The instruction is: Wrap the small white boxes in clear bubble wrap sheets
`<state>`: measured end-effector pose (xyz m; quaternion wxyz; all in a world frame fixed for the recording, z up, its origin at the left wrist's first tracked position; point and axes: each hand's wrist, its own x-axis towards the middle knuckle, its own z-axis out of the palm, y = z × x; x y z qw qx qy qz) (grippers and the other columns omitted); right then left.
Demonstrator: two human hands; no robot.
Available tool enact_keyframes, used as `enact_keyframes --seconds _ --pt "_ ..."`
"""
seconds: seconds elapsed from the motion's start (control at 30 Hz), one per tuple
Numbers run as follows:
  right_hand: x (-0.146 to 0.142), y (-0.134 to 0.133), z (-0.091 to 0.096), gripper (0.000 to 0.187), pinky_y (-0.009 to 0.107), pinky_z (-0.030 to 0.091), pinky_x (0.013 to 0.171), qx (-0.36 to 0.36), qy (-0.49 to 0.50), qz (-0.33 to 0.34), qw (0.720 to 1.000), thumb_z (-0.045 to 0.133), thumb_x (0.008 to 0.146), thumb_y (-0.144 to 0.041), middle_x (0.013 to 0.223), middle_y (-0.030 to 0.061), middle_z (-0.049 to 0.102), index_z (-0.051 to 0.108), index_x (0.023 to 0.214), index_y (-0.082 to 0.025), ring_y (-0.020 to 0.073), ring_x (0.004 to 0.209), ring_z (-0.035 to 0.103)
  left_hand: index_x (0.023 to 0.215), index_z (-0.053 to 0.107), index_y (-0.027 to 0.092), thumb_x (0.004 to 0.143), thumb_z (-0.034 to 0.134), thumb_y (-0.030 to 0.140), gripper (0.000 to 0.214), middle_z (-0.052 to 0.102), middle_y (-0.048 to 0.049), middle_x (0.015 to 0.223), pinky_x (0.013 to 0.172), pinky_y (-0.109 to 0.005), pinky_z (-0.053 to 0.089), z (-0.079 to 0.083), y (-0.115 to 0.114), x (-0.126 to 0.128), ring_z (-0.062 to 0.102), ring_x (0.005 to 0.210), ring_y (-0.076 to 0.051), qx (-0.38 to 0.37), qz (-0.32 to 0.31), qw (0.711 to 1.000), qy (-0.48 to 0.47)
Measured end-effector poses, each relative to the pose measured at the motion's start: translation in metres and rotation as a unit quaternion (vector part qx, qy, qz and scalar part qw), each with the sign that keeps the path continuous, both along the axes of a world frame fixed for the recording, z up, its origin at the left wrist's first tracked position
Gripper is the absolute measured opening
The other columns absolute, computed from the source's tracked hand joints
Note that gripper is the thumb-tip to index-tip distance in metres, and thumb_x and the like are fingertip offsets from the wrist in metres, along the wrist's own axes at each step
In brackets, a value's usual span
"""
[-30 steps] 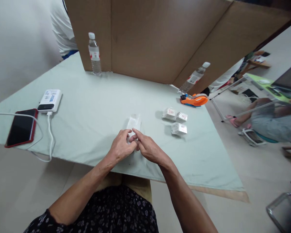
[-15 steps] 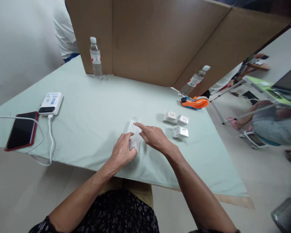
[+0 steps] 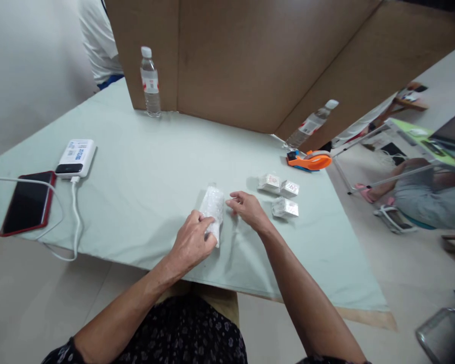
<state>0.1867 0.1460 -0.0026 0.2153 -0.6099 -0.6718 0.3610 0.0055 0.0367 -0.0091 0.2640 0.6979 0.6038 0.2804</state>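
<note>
A white, shiny strip of bubble wrap (image 3: 213,199) lies on the table in front of me, folded into a narrow bundle; whatever may be inside is hidden. My left hand (image 3: 192,236) grips its near end, thumb and fingers on either side. Just right of the bundle hovers my right hand (image 3: 247,210), fingers loosely bent and a little apart, holding nothing that I can see. To the right of that hand are three small wrapped packets (image 3: 285,207), whitish with some red print.
An orange tape dispenser (image 3: 310,160) lies at the back right beside a tilted water bottle (image 3: 308,128). Another bottle (image 3: 150,86) stands by the cardboard partition (image 3: 227,65). At left are a white power bank (image 3: 76,158), its cable and a phone (image 3: 27,203).
My right hand has drawn back off the bundle to the right, its pointing finger now bent. My left hand stays on the near end, and more of the bubble wrap shows.
</note>
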Motion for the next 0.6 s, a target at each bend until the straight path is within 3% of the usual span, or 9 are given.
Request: enact_keyframes --seconds 0.1,0.27,0.33,0.43,0.6 --pt "-0.012 0.006 -0.010 0.037 0.024 0.038 0.049 -0.070 0.050 -0.024 0.996 0.066 0.077 -0.039 0.052 -0.0050 0.057 0.062 0.102 -0.013 0.0123 0.046 0.052 0.116 0.068 0.020 0.077 0.053 0.014 0.042 0.052 -0.0066 0.103 0.088 -0.034 0.053 -0.002 -0.001 0.001 0.058 0.088 -0.019 0.007 0.003 1.000 -0.001" --pt "-0.033 0.017 -0.016 0.027 0.022 0.026 0.044 -0.106 0.138 -0.019 0.985 0.072 0.066 -0.040 0.043 -0.0093 0.043 0.055 0.069 -0.019 0.0077 0.041 0.036 0.116 0.069 0.020 0.077 0.054 0.015 0.042 0.051 -0.0058 0.102 0.089 -0.033 0.052 -0.002 -0.001 0.000 0.058 0.086 -0.017 -0.001 0.006 1.000 -0.008" --pt "-0.034 0.016 -0.014 0.029 0.022 0.029 0.046 -0.111 0.207 -0.009 0.972 0.074 0.063 -0.041 0.047 -0.0083 0.045 0.055 0.064 -0.019 0.0077 0.045 0.038 0.116 0.068 0.019 0.077 0.054 0.016 0.042 0.052 -0.0061 0.103 0.089 -0.034 0.052 -0.002 0.000 -0.001 0.057 0.083 -0.017 -0.011 0.005 1.000 -0.012" --pt "-0.032 0.002 -0.004 0.029 0.025 0.041 0.059 -0.047 0.284 0.014 0.958 0.076 0.065 -0.044 0.062 -0.0038 0.056 0.063 0.068 -0.017 0.0112 0.059 0.049 0.116 0.067 0.018 0.078 0.054 0.017 0.040 0.052 -0.0070 0.104 0.088 -0.035 0.052 -0.003 0.001 -0.002 0.058 0.085 -0.018 -0.019 0.006 0.999 -0.029" --pt "-0.029 -0.045 0.012 0.018 0.029 0.047 0.074 0.117 0.252 0.063 0.958 0.072 0.078 -0.036 0.087 0.0028 0.067 0.068 0.071 -0.020 0.0168 0.083 0.060 0.115 0.058 0.018 0.076 0.057 0.016 0.039 0.052 -0.0081 0.107 0.094 -0.038 0.051 -0.010 -0.003 -0.001 0.058 0.102 -0.023 0.012 0.041 0.997 -0.070"
